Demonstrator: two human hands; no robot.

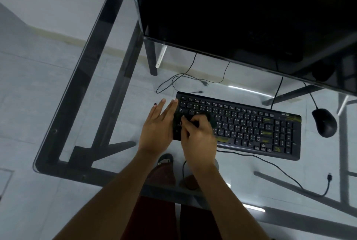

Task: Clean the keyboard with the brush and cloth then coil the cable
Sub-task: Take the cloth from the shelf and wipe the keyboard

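Note:
A black keyboard with yellowish smears lies on the glass desk. My left hand rests flat with straight fingers against the keyboard's left end. My right hand is over the left keys, its fingers curled round a dark object that is blurred; it may be a cloth or a brush, I cannot tell which. The keyboard's black cable runs from its front edge across the glass to a USB plug at the right.
A black mouse sits right of the keyboard. A large dark monitor stands behind it. Loose thin cables lie beyond the keyboard's left corner. The desk's black frame and my feet show through the glass.

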